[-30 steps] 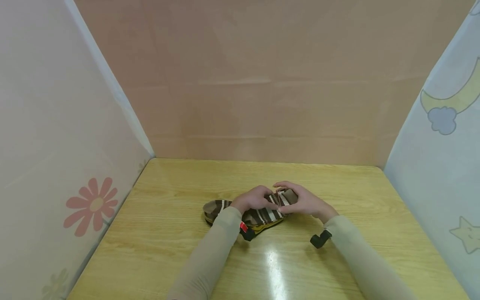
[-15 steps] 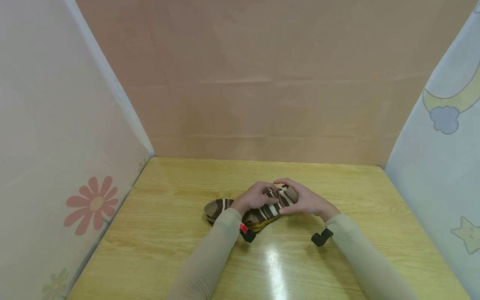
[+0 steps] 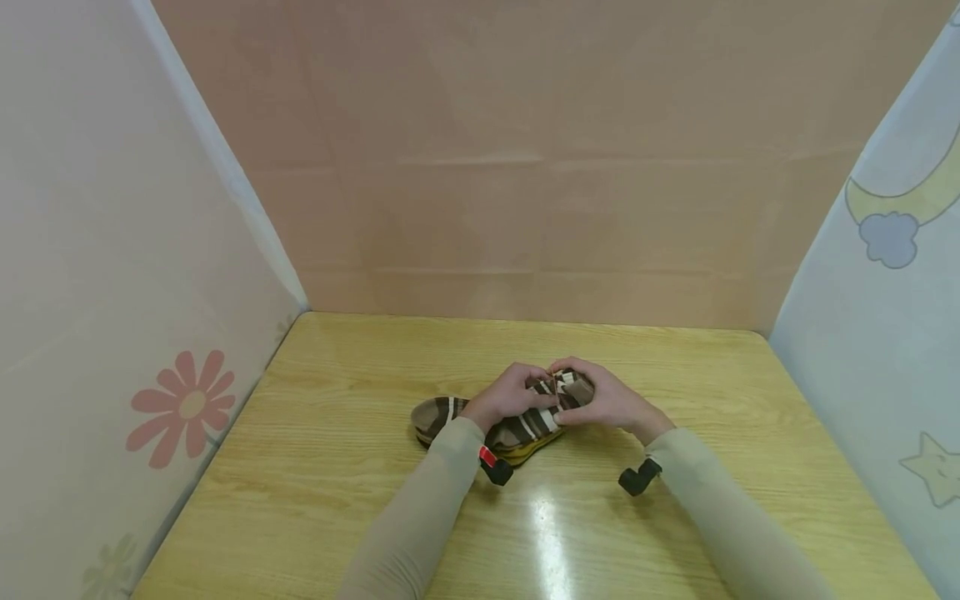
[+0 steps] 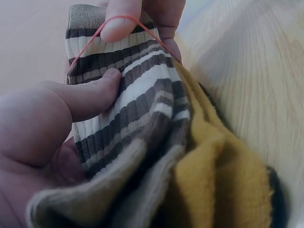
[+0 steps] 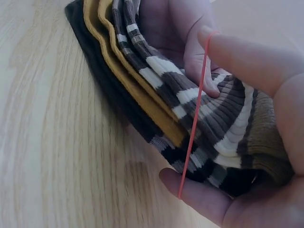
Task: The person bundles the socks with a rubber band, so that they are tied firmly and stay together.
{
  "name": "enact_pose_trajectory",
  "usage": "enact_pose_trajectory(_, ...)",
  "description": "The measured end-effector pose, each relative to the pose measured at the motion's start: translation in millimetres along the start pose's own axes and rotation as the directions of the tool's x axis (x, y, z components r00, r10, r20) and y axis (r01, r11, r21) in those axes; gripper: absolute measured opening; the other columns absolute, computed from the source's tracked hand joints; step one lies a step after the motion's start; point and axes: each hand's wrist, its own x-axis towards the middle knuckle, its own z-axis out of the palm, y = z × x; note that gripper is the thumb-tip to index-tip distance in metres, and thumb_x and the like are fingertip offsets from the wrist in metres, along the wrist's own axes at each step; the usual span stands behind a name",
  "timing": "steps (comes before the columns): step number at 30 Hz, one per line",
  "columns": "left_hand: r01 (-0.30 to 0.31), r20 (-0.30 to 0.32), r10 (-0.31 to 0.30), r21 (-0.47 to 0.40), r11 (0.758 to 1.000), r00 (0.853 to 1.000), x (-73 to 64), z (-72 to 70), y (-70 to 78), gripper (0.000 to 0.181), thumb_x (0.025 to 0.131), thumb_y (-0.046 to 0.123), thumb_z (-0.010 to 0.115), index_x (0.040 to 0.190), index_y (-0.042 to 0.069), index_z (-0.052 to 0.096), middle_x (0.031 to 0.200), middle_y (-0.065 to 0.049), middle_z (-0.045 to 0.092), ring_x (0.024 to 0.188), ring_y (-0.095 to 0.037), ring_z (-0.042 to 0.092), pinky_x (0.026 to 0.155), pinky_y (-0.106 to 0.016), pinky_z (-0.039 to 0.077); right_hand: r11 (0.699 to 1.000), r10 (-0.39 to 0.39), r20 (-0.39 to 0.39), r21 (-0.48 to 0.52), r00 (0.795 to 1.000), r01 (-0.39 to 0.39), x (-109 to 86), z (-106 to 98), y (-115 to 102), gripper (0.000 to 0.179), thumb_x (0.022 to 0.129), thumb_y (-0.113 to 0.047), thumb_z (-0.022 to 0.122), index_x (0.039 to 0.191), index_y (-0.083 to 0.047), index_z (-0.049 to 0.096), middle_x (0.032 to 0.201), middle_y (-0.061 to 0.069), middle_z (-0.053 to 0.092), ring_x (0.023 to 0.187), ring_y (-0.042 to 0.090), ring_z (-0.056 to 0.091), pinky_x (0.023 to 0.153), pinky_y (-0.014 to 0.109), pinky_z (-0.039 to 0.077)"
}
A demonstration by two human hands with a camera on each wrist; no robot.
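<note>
Striped brown-and-white socks (image 3: 525, 427) lie stacked over yellow socks (image 4: 202, 166) and a dark sock (image 5: 92, 59) on the table. My left hand (image 3: 512, 393) grips the stack near its cuffs; in the left wrist view its thumb presses the striped top while most of the other fingers are hidden. At the cuff end, my right hand (image 3: 611, 403) curves round the socks and holds a thin red rubber band (image 5: 195, 121). The band stretches between its thumb and a finger and passes around the stack, as the right wrist view shows.
The wooden table (image 3: 337, 500) spreads out on all sides of the socks. A plain tan backdrop (image 3: 465, 208) rises behind it. Patterned cloth panels (image 3: 112, 250) stand at the left and right. Each wrist wears a black camera mount (image 3: 640, 477).
Over the last second the cuff end of the socks has lifted and shifted a little. My right hand has moved slightly left with the band, while the left keeps its grip.
</note>
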Motion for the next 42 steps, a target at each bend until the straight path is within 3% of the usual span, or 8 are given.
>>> enact_pose_trajectory(5,0.019,-0.004,-0.019,-0.007,1.000,1.000,-0.4,2.4,2.2,0.004,0.095,0.008,0.078,0.097,0.007,0.075,0.101,0.003,0.072,0.091,-0.012,0.058,0.082,-0.030,0.046,0.999,0.030,-0.017,-0.015,0.999,-0.030,1.2,3.2,0.5,0.057,0.080,-0.018,0.094,0.128,-0.017,0.064,0.130,0.008,0.063,0.115,0.029,0.058,0.100,0.048,0.046)
enact_pose_trajectory(10,0.034,-0.001,-0.034,-0.011,0.999,0.999,-1.4,2.6,4.5,0.005,0.096,0.008,0.077,0.099,0.005,0.076,0.101,0.001,0.073,0.090,-0.012,0.057,0.082,-0.029,0.046,0.998,0.059,-0.015,0.009,0.998,-0.059,2.5,5.8,1.9,0.056,0.079,-0.012,0.094,0.124,-0.013,0.061,0.124,0.013,0.062,0.102,0.028,0.061,0.087,0.040,0.054)
enact_pose_trajectory(18,0.064,-0.007,-0.064,-0.060,0.996,0.998,-2.9,1.9,1.9,0.013,0.097,0.015,0.078,0.109,0.010,0.078,0.105,0.002,0.072,0.088,-0.012,0.060,0.075,-0.027,0.050,0.983,0.152,-0.015,0.107,0.988,-0.150,0.5,10.6,7.8,0.068,0.086,-0.009,0.088,0.140,-0.005,0.047,0.114,0.020,0.059,0.095,0.028,0.060,0.076,0.039,0.057)
enact_pose_trajectory(23,0.060,-0.010,-0.061,-0.076,0.995,0.998,-2.5,2.5,0.9,0.015,0.096,0.017,0.079,0.110,0.011,0.078,0.108,0.002,0.073,0.092,-0.012,0.061,0.079,-0.028,0.051,0.962,0.189,0.015,0.198,0.982,-0.188,-1.8,7.7,15.7,0.068,0.093,-0.009,0.082,0.147,-0.005,0.041,0.119,0.023,0.062,0.100,0.029,0.066,0.079,0.042,0.061)
enact_pose_trajectory(29,0.114,0.019,-0.112,-0.120,0.986,0.994,-1.4,0.3,-0.7,0.021,0.096,0.020,0.079,0.115,0.011,0.078,0.102,-0.003,0.074,0.085,-0.015,0.070,0.072,-0.031,0.059,0.917,0.249,0.050,0.309,0.967,-0.253,-2.2,4.6,19.4,0.061,0.099,-0.012,0.074,0.149,-0.004,0.040,0.133,0.026,0.053,0.110,0.030,0.063,0.085,0.044,0.061)
enact_pose_trajectory(33,0.139,0.017,-0.138,-0.117,0.983,0.990,-1.1,-1.0,-2.2,0.031,0.096,0.025,0.080,0.123,0.012,0.076,0.106,-0.003,0.075,0.087,-0.016,0.072,0.074,-0.032,0.060,0.861,0.282,0.060,0.425,0.958,-0.280,-5.9,2.8,23.7,0.068,0.103,-0.011,0.066,0.158,0.001,0.027,0.142,0.027,0.046,0.112,0.026,0.064,0.090,0.044,0.060)
enact_pose_trajectory(37,0.165,-0.035,-0.169,-0.097,0.982,0.985,-0.4,0.4,-3.8,0.038,0.094,0.026,0.083,0.128,0.011,0.074,0.110,-0.002,0.074,0.088,-0.015,0.071,0.076,-0.032,0.058,0.800,0.333,0.012,0.526,0.943,-0.289,-11.0,0.2,26.7,0.066,0.105,-0.010,0.060,0.158,0.007,0.025,0.135,0.016,0.054,0.106,0.019,0.068,0.090,0.039,0.060)
enact_pose_trajectory(42,0.168,-0.079,-0.171,-0.047,0.985,0.982,-1.0,1.8,-1.8,0.035,0.093,0.025,0.084,0.122,0.009,0.073,0.106,-0.003,0.073,0.086,-0.015,0.070,0.073,-0.031,0.057,0.782,0.349,-0.006,0.552,0.937,-0.288,-13.8,-2.0,25.7,0.064,0.105,-0.011,0.059,0.153,0.016,0.028,0.119,0.005,0.066,0.099,0.017,0.072,0.089,0.036,0.060)
